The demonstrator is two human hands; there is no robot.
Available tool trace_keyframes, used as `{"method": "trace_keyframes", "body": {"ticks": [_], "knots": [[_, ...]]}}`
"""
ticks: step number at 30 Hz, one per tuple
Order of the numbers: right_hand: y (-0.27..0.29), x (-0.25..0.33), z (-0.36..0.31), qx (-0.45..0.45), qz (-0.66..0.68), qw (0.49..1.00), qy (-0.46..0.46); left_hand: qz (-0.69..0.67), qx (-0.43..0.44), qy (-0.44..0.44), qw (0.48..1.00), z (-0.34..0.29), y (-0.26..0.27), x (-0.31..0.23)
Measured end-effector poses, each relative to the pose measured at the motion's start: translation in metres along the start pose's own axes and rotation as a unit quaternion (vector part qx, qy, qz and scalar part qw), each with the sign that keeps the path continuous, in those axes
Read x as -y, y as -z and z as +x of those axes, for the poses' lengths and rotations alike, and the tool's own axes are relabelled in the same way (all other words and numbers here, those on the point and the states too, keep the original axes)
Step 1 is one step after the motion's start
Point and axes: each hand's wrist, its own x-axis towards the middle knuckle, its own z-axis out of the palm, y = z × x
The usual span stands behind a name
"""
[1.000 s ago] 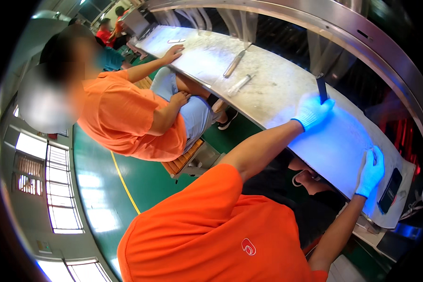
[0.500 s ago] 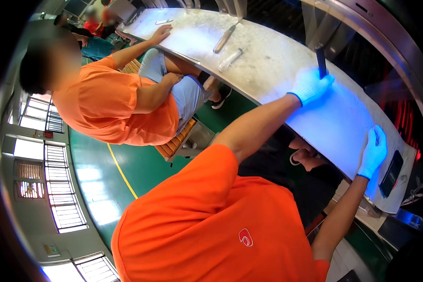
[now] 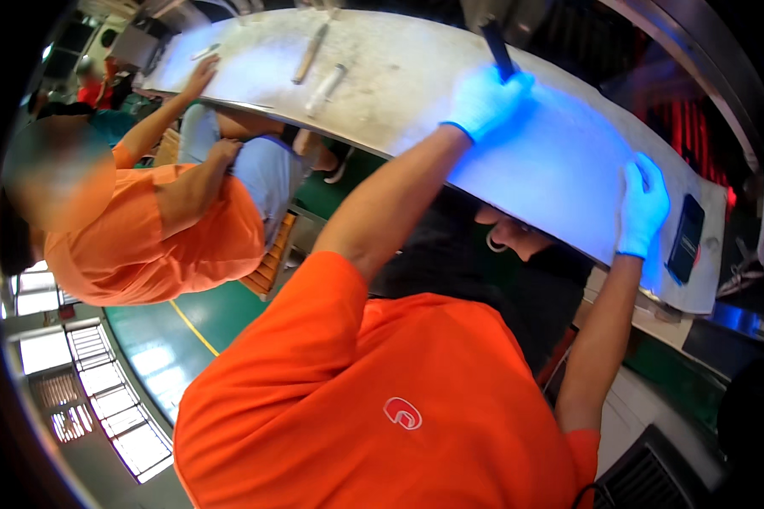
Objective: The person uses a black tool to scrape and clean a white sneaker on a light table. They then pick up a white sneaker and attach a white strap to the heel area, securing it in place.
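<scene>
A dark rod-shaped tool (image 3: 497,49) rises from the closed fingers of my left hand (image 3: 486,103), leaning left at its top. I cannot make out its exact kind; its lower end is hidden in the glove. The hand is over the pale bench top (image 3: 399,85), in strong blue light. My right hand (image 3: 643,210), open with the thumb apart from the fingers, rests on the bench by its near right edge. It holds nothing that I can see. Both hands wear light knitted gloves. Beside the right hand lies a dark phone (image 3: 686,239).
Left along the bench lie a clear tube-like thing (image 3: 325,91), a slim tool with a tan handle (image 3: 311,53) and a small white item (image 3: 205,52). A co-worker in orange (image 3: 153,225) sits there, one hand on the bench. Dark machinery with red strips (image 3: 692,136) stands behind.
The whole view has shifted, so bench and hands appear higher and further left. The dark tool in my left hand leans further left. My right hand stays beside the phone.
</scene>
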Motion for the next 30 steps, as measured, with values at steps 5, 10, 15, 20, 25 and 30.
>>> {"method": "trace_keyframes", "body": {"ticks": [5,10,15,20,25,30], "knots": [[0.001,0.011,-0.005,-0.009,0.004,1.0,-0.01,-0.019,-0.021,-0.046,0.999,0.003,-0.005,0.007],[0.002,0.02,-0.003,0.002,0.011,1.0,-0.017,-0.037,-0.003,-0.032,0.999,0.007,0.0,0.007],[0.002,0.005,-0.002,-0.001,-0.012,1.0,-0.005,-0.001,0.023,0.006,1.0,0.003,-0.002,0.005],[0.002,0.0,-0.002,0.006,0.002,1.0,-0.008,-0.147,-0.029,0.017,0.989,-0.005,0.005,-0.008],[0.003,-0.009,0.002,0.012,0.021,1.0,-0.011,-0.02,-0.028,-0.043,0.998,-0.003,0.003,-0.01],[0.004,0.002,-0.001,0.022,0.007,0.999,-0.034,-0.098,-0.035,-0.026,0.994,-0.007,0.008,-0.015]]}}
